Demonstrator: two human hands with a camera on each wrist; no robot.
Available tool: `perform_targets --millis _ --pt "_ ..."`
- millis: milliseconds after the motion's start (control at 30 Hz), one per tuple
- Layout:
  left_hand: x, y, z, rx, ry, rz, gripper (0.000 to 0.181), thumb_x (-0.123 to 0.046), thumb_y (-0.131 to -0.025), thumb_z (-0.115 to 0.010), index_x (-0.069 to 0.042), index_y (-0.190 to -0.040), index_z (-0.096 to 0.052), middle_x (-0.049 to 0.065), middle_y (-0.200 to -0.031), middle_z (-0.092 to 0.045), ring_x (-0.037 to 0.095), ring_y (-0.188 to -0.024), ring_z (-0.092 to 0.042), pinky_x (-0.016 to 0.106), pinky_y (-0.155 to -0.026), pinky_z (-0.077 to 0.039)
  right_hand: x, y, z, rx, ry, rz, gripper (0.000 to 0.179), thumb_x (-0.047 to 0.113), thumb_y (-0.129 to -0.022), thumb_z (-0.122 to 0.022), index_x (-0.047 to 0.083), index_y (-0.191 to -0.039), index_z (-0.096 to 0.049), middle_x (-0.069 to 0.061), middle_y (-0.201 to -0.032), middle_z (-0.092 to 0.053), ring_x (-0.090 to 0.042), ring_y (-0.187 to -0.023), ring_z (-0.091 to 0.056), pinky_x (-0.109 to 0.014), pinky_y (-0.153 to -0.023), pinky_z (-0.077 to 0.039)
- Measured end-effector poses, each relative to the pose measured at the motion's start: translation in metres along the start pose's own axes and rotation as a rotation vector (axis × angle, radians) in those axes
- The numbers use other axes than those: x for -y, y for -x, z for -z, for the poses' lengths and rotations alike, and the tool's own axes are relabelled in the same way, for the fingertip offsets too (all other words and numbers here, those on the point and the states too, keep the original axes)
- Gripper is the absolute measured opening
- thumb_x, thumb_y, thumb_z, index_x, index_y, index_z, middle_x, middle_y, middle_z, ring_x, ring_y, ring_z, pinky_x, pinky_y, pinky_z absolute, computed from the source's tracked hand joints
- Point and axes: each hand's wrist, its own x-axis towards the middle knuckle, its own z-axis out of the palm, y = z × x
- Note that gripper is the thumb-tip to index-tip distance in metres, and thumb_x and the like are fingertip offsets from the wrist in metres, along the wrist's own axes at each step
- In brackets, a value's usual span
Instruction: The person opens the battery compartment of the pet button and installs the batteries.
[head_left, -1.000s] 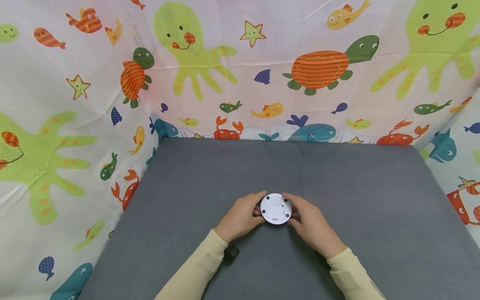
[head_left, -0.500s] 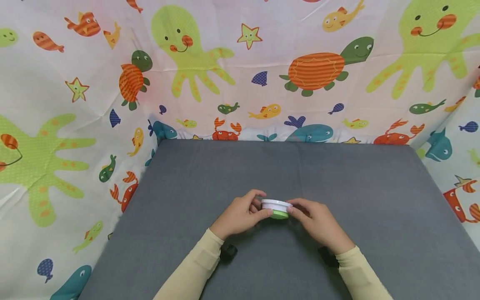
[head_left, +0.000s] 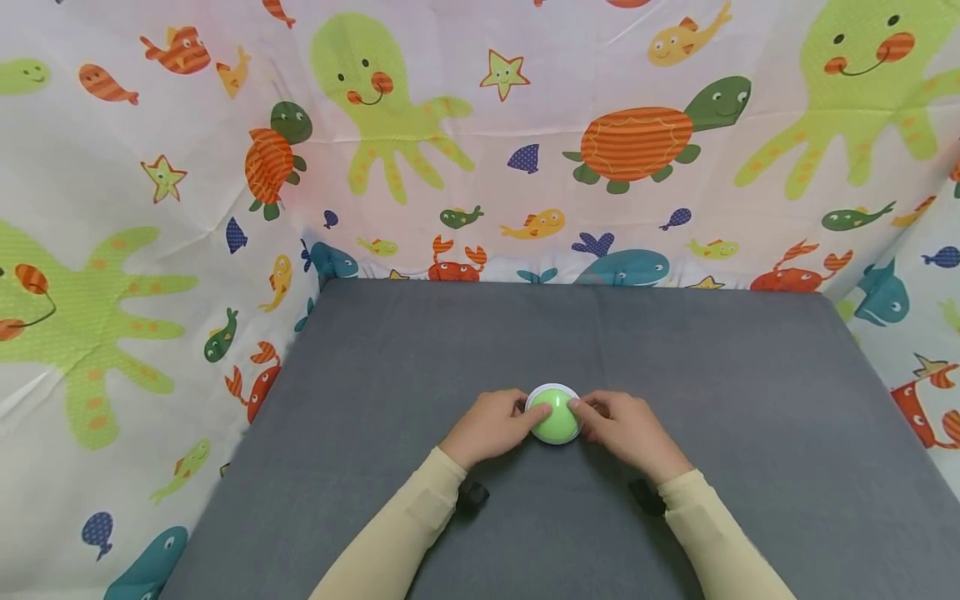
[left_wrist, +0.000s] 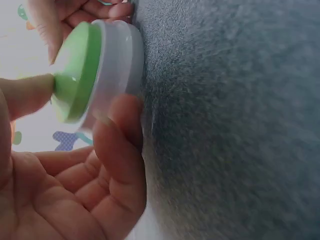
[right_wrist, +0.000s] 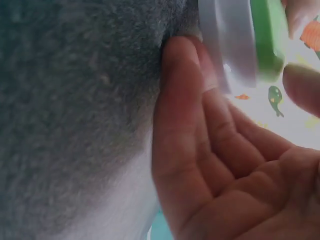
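A round push button (head_left: 557, 423) with a glossy green dome and a white base sits dome-up between both hands at mid-table. My left hand (head_left: 492, 427) holds its left side, thumb on the green dome and fingers curled at the white base. From the other side my right hand (head_left: 628, 432) grips it, thumb at the dome's right edge. In the left wrist view the white base (left_wrist: 117, 55) is low against the grey cloth. Right-hand fingers (right_wrist: 182, 95) curl at the base's lower edge in the right wrist view. The underside is hidden.
Grey cloth (head_left: 450, 350) covers the table. A curtain (head_left: 450, 183) printed with sea animals stands along the back and both sides. A dark wrist camera (head_left: 472, 498) is under the left wrist, another dark device (head_left: 647, 497) under the right.
A second ago the white underside with its small holes and dark feet faced up. The hands have turned the button over, through an edge-on tilt, so the green dome now faces up.
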Motion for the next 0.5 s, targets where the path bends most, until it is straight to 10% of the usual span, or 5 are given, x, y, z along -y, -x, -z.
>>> perform_targets --millis 267,500 --pt "-0.001 -0.0064 -0.0087 0.01 -0.108 -0.045 0.042 -0.05 -0.113 -0.05 -0.02 -0.131 -0.074 -0.005 -0.097 -0.077 0.005 -0.084 -0.066 0.031 -0.08 -0.055 0.0047 -0.0041 -0.0096 -0.019 0.171 0.028 0.051 0.045 -0.106 -0.067 0.003 -0.135 -0.072 0.001 -0.072 -0.067 -0.014 -0.06 -0.056 -0.033 -0.059 -0.045" --pt "0.0037 0.0022 -0.0044 -0.061 -0.133 -0.024 0.05 -0.052 -0.109 -0.059 -0.012 -0.138 -0.07 -0.004 -0.074 -0.059 0.008 -0.068 -0.055 0.03 -0.068 -0.049 -0.0024 0.0045 -0.0068 -0.098 0.229 0.087 0.058 0.044 -0.104 -0.072 0.001 -0.143 -0.066 -0.001 -0.085 -0.072 -0.014 -0.07 -0.062 -0.036 -0.066 -0.051"
